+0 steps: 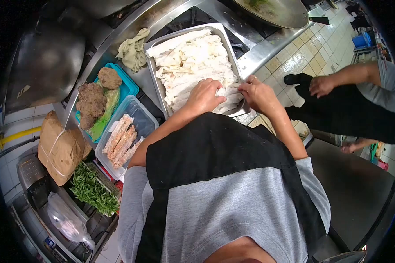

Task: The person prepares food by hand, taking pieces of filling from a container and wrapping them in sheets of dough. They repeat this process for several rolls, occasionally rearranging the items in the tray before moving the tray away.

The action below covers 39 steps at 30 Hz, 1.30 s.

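Note:
A deep metal tray holds several long, whitish rolls, packed side by side, with loose crumpled pale sheets lying over the middle. My left hand lies over the near rolls, its fingers bent, thumb and forefinger around a pale roll. At the tray's right rim my right hand pinches what looks like the end of that same roll. Its fingertips are closed and partly hide the piece. Beside my left forearm, a clear plastic box contains several pinkish, lumpy rolls.
Large brown root vegetables lie in a turquoise tray. A crumpled cloth rests on the steel counter. Behind stands a wide pan. Leafy greens and a paper bag are lower left. Another person's arm is at right.

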Available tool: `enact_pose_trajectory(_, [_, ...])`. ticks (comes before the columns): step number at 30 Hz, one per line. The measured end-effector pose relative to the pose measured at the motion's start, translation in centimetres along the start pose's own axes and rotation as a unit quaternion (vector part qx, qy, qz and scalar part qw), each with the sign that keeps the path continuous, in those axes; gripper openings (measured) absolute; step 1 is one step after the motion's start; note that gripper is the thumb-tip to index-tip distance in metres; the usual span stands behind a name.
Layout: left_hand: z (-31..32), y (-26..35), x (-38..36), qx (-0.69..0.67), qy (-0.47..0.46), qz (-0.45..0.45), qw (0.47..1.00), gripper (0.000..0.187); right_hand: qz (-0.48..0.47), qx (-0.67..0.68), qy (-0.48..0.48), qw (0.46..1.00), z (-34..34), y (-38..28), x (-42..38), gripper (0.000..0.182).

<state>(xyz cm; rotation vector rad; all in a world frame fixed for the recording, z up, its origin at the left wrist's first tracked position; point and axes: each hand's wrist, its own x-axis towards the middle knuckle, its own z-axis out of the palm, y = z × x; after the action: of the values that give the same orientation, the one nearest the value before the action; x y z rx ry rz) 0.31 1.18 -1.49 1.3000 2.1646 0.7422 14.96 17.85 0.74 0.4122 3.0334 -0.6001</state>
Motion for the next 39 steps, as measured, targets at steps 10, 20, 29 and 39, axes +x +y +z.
enact_pose_trajectory(10, [0.5, 0.7, -0.3, 0.007, 0.012, -0.028, 1.0, 0.044, 0.064, 0.027, -0.024, 0.997, 1.1, -0.7, 0.5, 0.03])
enact_pose_trajectory(20, [-0.1, 0.2, -0.2, -0.036, -0.021, -0.017, 0.999, 0.033, 0.068, 0.089, -0.056, 0.992, 1.8, 0.4, 1.5, 0.023])
enact_pose_trajectory(29, [-0.2, -0.1, -0.7, 0.04, -0.021, 0.011, 0.999, 0.033, 0.007, 0.081, 0.075, 0.994, 1.5, -0.5, -0.8, 0.022])
enact_pose_trajectory(39, [-0.8, -1.9, 0.3, 0.016, -0.005, 0.085, 0.996, 0.029, -0.087, 0.103, -0.005, 0.991, 1.2, 1.5, 2.5, 0.022])
